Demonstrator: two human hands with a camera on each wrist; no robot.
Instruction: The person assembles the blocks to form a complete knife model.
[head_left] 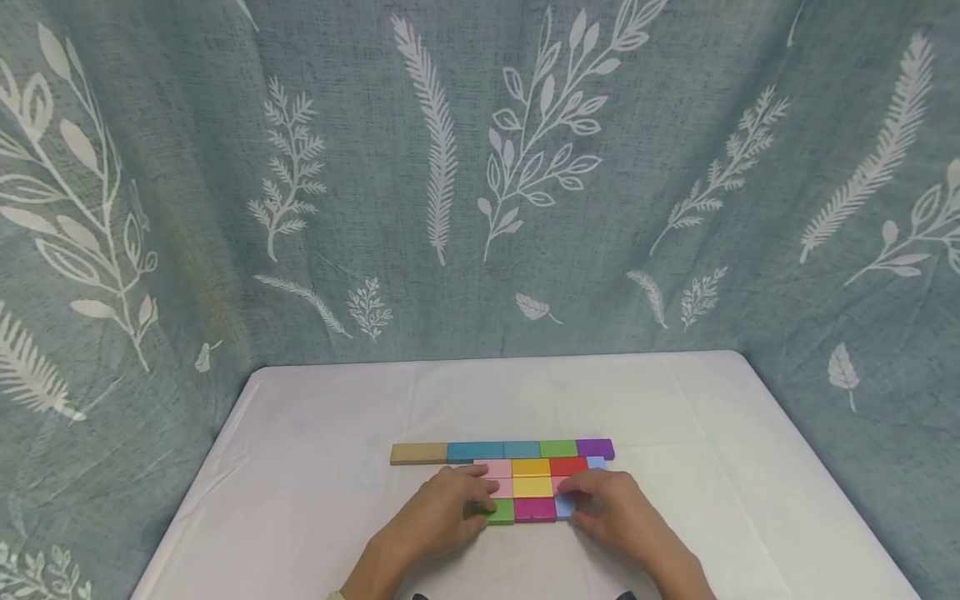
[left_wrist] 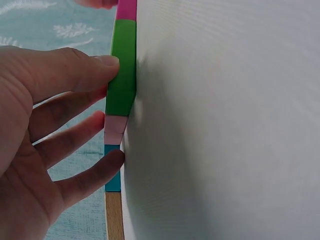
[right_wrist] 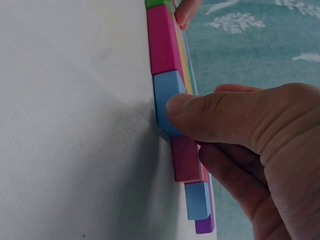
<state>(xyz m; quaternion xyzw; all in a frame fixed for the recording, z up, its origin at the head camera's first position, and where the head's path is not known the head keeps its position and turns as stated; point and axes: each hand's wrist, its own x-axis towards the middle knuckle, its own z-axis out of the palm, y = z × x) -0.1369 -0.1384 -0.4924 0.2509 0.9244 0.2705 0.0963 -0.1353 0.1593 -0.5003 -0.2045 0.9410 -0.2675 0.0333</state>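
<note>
Flat coloured blocks lie in touching rows in the head view. The front row holds a green block (head_left: 501,512), a magenta block (head_left: 534,509) and a light blue block (head_left: 564,506). My left hand (head_left: 450,510) has its thumb against the green block and a fingertip on top of it; other fingers touch pink blocks (head_left: 495,468) behind. At the other end, my right hand (head_left: 621,508) pinches the light blue block, thumb on its near side in the right wrist view. Behind them sit yellow blocks (head_left: 532,487) and a red block (head_left: 568,467). Both hands partly hide the row ends.
The back row runs from a tan wooden block (head_left: 418,454) through blue blocks (head_left: 476,451) and a green one to a purple block (head_left: 596,448), jutting out left. All lie on a white-covered table (head_left: 330,417). A teal leaf-patterned curtain (head_left: 450,317) hangs behind.
</note>
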